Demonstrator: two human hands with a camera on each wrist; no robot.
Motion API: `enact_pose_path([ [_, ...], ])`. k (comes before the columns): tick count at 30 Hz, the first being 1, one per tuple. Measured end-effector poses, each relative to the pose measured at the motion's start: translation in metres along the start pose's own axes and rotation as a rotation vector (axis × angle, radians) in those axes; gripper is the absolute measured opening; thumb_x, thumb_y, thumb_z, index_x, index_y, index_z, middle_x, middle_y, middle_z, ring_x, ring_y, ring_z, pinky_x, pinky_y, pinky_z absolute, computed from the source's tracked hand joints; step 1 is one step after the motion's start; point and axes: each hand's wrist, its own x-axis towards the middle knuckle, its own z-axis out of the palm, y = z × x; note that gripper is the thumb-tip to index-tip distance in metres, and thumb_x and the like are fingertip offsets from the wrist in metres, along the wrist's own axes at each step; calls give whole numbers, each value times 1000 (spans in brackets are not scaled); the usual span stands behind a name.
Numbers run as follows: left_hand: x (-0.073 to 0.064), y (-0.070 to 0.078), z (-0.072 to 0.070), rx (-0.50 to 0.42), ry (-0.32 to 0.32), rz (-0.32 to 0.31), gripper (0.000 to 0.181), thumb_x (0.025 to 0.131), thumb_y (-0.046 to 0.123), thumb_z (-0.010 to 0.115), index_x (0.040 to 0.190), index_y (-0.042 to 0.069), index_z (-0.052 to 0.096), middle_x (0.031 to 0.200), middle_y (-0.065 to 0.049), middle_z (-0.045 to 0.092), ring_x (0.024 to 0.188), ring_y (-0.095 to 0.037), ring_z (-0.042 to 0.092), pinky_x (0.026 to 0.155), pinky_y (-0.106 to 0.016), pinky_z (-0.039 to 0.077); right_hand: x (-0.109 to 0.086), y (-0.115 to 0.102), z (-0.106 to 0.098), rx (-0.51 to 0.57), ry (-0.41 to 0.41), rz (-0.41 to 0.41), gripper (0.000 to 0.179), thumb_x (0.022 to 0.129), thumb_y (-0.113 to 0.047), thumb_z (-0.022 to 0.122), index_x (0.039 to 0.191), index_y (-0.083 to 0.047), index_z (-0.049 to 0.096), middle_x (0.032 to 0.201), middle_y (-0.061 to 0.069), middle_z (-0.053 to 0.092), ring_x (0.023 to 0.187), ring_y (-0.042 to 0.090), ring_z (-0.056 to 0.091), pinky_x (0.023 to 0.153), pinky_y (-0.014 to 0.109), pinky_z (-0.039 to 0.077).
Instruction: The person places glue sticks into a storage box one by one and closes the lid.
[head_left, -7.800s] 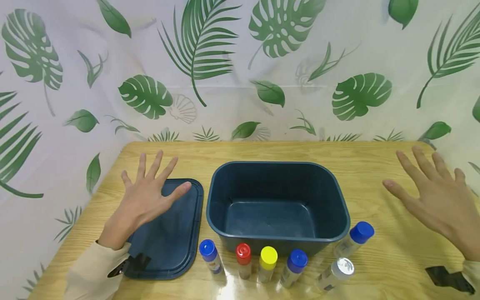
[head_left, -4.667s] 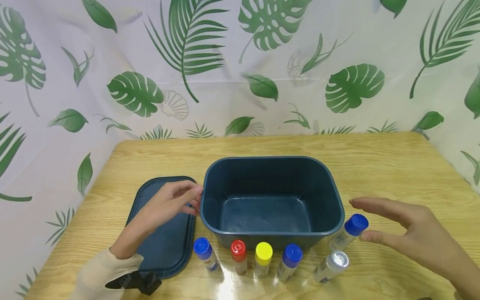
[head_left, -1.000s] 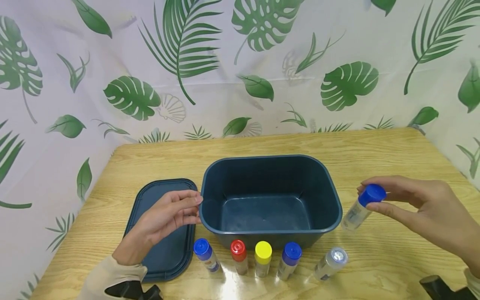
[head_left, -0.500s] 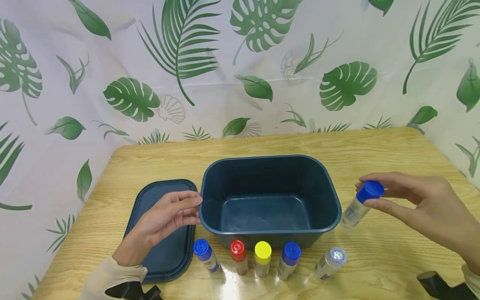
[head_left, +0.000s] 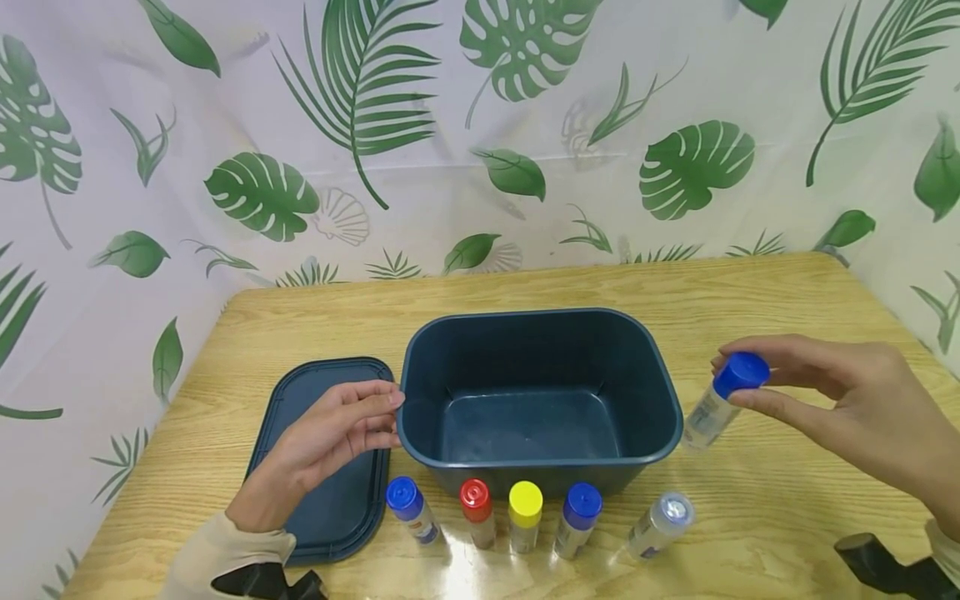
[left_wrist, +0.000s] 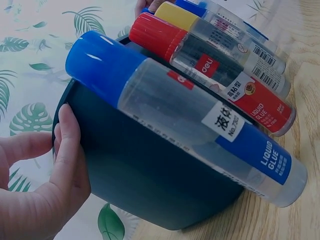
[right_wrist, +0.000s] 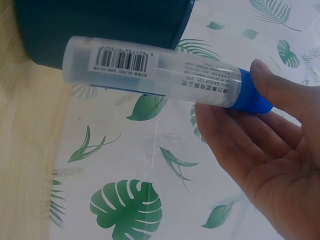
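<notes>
My right hand (head_left: 855,400) pinches the blue cap of a clear liquid glue bottle (head_left: 708,419) between thumb and fingers. The bottle tilts just right of the dark blue bin (head_left: 534,462); in the right wrist view its barcode label (right_wrist: 122,61) shows. My left hand (head_left: 337,433) touches the bin's left side, thumb tip at the rim and fingers against the outer wall. Along the bin's front stand glue bottles with a blue cap (head_left: 405,498), a red cap (head_left: 476,500), a yellow cap (head_left: 526,504), another blue cap (head_left: 582,507) and a clear cap (head_left: 673,512).
A dark blue lid (head_left: 337,517) lies flat on the wooden table (head_left: 780,533), left of the bin and partly under my left hand. A white cloth with green leaves (head_left: 420,225) hangs behind the table and along its sides.
Since the earliest frames, my left hand has come to the bin's side and my right hand has taken the blue-capped bottle from the bin's right corner. Lately that bottle has risen slightly.
</notes>
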Motion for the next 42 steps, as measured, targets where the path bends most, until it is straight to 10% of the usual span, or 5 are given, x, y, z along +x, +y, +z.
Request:
enact_pose_path([
  [42,0,-4,0,-27,12,17,12,100,6,49,101,3,60,87,-4,63,80,-12,63,77,-27,57,14,-7,-7,-76,1,-39,51,70,8,80,117,-5,67,108,-21,65,88,-10,63,75,7,49],
])
